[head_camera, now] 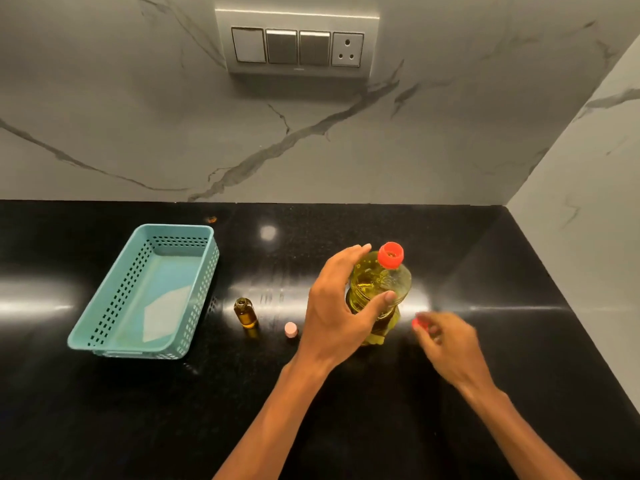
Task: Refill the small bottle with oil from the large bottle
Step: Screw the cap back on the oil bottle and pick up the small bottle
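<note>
- Forearms come in from the bottom edge over the black worktop [346, 427], nearest the camera, both reaching toward the large bottle [379, 289].
- Small bottle [246, 313] stands upright and uncapped left of the large one, apart from it, with amber oil low inside; its pale pink cap [291, 330] lies just beside it on the right.
- Large bottle stands upright, full of yellow oil; its red neck [390, 254] looks open at the top.
- Left hand [341, 310] wraps the large bottle's upper body, fingers [353, 258] curled round the far side and thumb pressed on the near side, wrist straight behind it.
- Right hand [446, 341] hovers low to the bottle's right, blurred; its fingers seem to pinch a small red cap [420, 323], though the blur leaves that unsure.
- Risk, as I judge it: the small bottle's mouth is narrow and the large one heavy and full, so a quick tilt could send oil over the neck onto the worktop.
- One-handed pouring could also let the slick bottle slip, or knock the light small bottle over.
- Teal basket [104, 336] sits well left, out of the way.
</note>
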`<state>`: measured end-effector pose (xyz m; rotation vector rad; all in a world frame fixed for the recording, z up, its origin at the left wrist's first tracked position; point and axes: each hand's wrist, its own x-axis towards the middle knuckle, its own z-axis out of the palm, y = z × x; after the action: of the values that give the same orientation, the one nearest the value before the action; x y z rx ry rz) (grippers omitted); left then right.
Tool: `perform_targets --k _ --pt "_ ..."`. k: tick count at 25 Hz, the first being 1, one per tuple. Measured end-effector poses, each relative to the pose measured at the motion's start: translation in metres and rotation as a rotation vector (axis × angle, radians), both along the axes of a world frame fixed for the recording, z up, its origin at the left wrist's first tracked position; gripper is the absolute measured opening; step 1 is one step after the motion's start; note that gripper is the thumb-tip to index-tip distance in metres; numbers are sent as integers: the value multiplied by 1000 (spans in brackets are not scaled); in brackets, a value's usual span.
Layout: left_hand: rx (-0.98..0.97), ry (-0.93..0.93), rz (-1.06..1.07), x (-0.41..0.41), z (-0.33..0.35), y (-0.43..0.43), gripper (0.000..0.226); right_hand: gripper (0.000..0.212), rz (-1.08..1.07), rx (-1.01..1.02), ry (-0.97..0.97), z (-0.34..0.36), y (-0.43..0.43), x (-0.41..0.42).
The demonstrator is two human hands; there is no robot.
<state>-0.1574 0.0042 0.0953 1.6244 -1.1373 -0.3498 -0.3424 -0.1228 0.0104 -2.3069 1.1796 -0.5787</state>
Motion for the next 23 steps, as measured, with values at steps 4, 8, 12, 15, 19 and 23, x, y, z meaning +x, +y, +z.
perform_targets --k 4,8,12,15,19,23 --pt "4 -21 12 -8 -2 -11 74 27 133 -10 -380 112 -3 23" --pt "-9 23 22 -7 -5 -14 74 34 425 -289 -240 159 7 49" --pt "-12 122 -17 2 -1 -13 73 30 586 -417 -15 174 -1 61" --pt "9 127 -56 4 1 -17 69 26 637 -512 101 181 -5 65" --pt "28 122 -114 11 -2 -22 69 37 626 -566 243 196 -3 75" --pt "19 137 -162 19 -4 -21 71 59 808 -658 524 211 -12 79"
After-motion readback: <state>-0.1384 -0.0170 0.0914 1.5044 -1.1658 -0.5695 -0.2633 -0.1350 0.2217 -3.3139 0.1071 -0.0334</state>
